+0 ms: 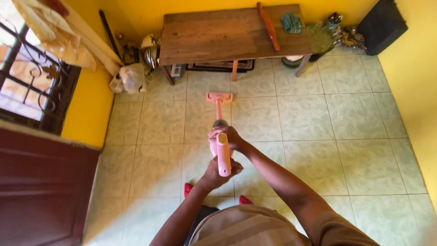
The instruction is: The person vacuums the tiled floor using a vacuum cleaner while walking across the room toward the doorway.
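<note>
The person is holding a pink stick vacuum (221, 136) upright over the pale green tiled floor (346, 136); the left hand (214, 175) is gripping the near end of its handle, fingers curled closed around it; the right hand (227, 136) is clasping the handle just beyond, also closed tight. The vacuum's flat pink head (219, 97) is resting on the tiles just in front of the wooden table (214, 36); on that table an orange rolling pin (268, 26) is lying beside a teal cloth (291, 23); a white plastic bag (132, 77) is sitting left of the table.
</note>
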